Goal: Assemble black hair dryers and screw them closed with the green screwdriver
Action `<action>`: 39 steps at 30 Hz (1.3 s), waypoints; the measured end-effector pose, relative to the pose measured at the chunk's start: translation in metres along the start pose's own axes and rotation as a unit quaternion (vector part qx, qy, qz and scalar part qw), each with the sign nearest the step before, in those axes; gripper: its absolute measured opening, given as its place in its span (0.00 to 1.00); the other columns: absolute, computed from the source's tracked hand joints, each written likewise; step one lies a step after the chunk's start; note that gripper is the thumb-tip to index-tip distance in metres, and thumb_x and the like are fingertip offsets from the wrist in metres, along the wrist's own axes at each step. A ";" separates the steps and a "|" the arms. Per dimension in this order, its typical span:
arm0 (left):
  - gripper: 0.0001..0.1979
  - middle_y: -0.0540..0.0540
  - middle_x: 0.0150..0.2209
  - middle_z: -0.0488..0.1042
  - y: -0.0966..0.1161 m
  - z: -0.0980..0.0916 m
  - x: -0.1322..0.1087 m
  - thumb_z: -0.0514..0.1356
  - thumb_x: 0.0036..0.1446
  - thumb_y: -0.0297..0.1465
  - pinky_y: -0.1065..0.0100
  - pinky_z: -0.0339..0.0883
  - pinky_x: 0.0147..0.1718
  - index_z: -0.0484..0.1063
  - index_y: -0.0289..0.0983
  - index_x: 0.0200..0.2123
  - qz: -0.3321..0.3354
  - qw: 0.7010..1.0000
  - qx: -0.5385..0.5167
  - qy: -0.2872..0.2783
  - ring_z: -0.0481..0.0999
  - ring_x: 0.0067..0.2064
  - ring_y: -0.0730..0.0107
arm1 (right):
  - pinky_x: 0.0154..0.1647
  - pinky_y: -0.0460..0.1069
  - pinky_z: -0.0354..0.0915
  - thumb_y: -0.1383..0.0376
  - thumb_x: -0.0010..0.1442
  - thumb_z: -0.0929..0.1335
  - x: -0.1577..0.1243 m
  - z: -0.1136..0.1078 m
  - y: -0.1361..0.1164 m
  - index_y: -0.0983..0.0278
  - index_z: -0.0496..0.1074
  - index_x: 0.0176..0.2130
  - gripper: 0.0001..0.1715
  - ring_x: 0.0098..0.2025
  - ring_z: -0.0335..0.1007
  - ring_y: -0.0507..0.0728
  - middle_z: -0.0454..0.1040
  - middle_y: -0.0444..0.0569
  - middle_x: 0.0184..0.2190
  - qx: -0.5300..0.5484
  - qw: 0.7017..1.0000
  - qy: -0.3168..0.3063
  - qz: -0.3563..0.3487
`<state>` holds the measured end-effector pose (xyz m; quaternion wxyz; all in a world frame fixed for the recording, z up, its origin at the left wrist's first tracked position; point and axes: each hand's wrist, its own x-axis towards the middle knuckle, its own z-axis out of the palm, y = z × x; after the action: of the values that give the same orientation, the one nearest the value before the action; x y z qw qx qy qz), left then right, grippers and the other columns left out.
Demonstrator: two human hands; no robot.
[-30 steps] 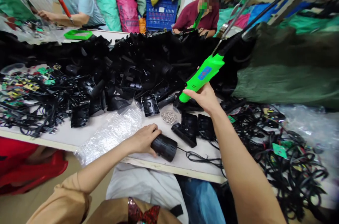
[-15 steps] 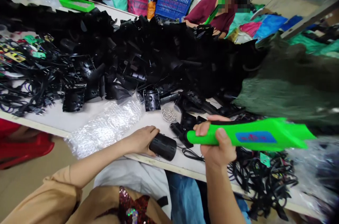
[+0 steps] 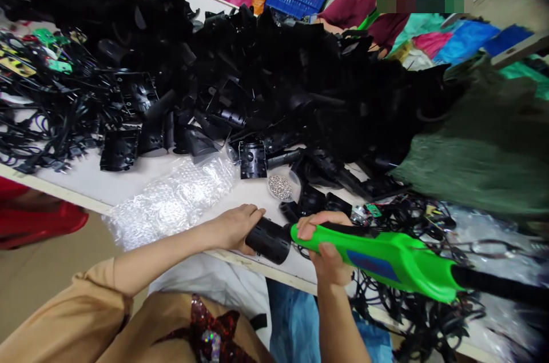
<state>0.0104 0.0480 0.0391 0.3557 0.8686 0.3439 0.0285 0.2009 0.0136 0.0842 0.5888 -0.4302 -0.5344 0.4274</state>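
Note:
My left hand point(image 3: 238, 227) is closed around one end of a black plastic cylinder point(image 3: 269, 241), which has slots in its side and lies near the table's front edge. In my right hand point(image 3: 328, 248) is a green electric screwdriver point(image 3: 386, 257) with a blue label and a black strip on top. Its narrow left end is close to the cylinder's right end; I cannot tell whether they touch. A thick black cord point(image 3: 497, 283) leads off from its right end. Behind the hands stands a small round dish of metal screws point(image 3: 280, 187).
Clear bubble wrap point(image 3: 171, 194) lies left of my left hand. A big heap of black plastic shells point(image 3: 274, 83) fills the table's middle. Tangled black cables point(image 3: 64, 117) lie at left and more at right. A dark green sack point(image 3: 476, 140) stands at right. Another person sits across the table.
My right hand has moved left and down, bringing the screwdriver's narrow end near the cylinder. The screwdriver now slants down to the right. My left hand keeps hold of the cylinder; the view has shifted.

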 end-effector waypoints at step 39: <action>0.35 0.39 0.46 0.63 -0.006 0.011 -0.006 0.65 0.43 0.40 0.60 0.66 0.41 0.55 0.37 0.52 0.027 0.999 -0.043 0.016 0.67 0.47 0.54 | 0.22 0.51 0.60 0.51 0.52 0.66 0.013 0.003 0.003 0.59 0.68 0.38 0.17 0.21 0.63 0.54 0.67 0.42 0.19 0.012 0.999 0.030 0.016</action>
<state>0.0060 0.0407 0.0283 0.3861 0.8608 0.3247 0.0670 0.1984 0.0276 0.0846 0.6030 -0.4442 -0.5041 0.4301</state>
